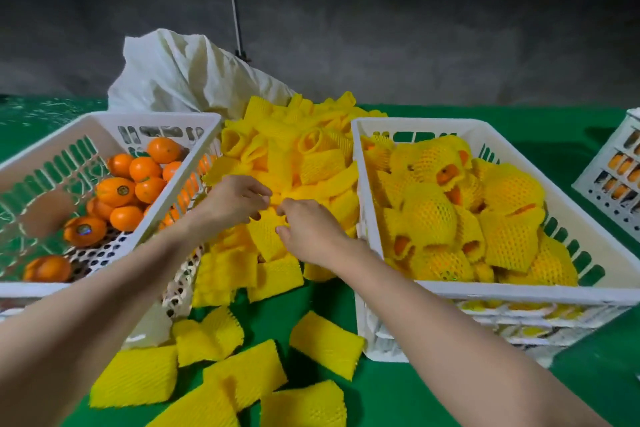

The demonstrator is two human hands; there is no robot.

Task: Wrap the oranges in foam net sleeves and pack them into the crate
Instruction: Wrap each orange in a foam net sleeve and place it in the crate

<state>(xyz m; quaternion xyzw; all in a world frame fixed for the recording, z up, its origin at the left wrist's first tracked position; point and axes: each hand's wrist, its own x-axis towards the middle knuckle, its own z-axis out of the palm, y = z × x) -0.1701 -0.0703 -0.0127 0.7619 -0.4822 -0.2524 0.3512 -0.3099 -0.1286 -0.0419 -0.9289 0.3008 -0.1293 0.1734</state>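
**Separating one sleeve from the heap.** The left grip (239, 198) and right grip (310, 232) meet over the heap of sleeves (304, 156), which lies between two white crates. The fingers of both grips curl onto a single yellow foam net sleeve (268, 236) at the near face of the heap, each grasping part of its edge. Neither grip holds an orange, and whether any fruit sits inside that sleeve cannot be told.

The bare oranges (145, 170) lie in the left crate (104, 121), just beside the left forearm. The netted oranges (429, 211) fill the right crate (502, 291), just beside the right forearm.

**Suggested technique (a judgement).**
- Take opposite lips of the tube across several strands of mesh, since a single strand is likely to tear.
- Lift the sleeve free of its clinging neighbours, so that only one comes away.
- Spread the mouth to a round opening before reaching left for fruit.
- Seat the orange at mid-length, so that the foam overhangs at both ends.

**Surface and room.** The bench (398, 392) is covered in green, and flattened spare sleeves (325, 343) are scattered along its near side. A crumpled white plastic bag (180, 76) stands behind the heap. A third crate (609, 170), cut off at the far right, shows orange through its slots. Behind it all is a rough grey wall (381, 28), with a thin cable (233, 0) hanging down in front.
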